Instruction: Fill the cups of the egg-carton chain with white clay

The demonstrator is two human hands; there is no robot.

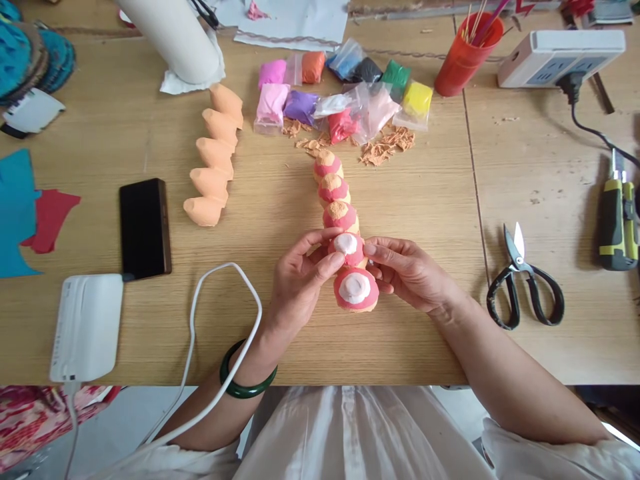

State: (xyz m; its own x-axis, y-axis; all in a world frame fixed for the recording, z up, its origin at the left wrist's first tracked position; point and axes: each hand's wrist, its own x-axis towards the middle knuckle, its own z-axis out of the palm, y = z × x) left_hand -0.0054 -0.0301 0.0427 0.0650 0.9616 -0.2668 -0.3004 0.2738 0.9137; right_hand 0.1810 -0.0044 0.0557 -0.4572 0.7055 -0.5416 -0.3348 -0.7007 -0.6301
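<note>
Between my hands is a row of orange foam cones point(339, 215) with pink clay around their sides. The two cones nearest me carry white clay point(355, 288) on top; the farther ones show bare orange tips. My left hand point(309, 270) grips the second cone from its left side, its thumb by the white cap. From the right, my right hand point(404, 270) pinches the same cone with thumb and fingers. Beyond lie small bags of coloured clay, among them a red one point(343, 125) and a white one point(334, 105). Orange shavings point(387, 145) are scattered near them.
A plain orange foam cone strip point(214, 160), a phone point(145, 228) and a white power bank point(86, 327) with a looping cable lie left. Scissors point(523, 277), utility knives point(619, 220) and a power strip point(563, 59) are right. A red cup point(463, 63) of sticks stands behind.
</note>
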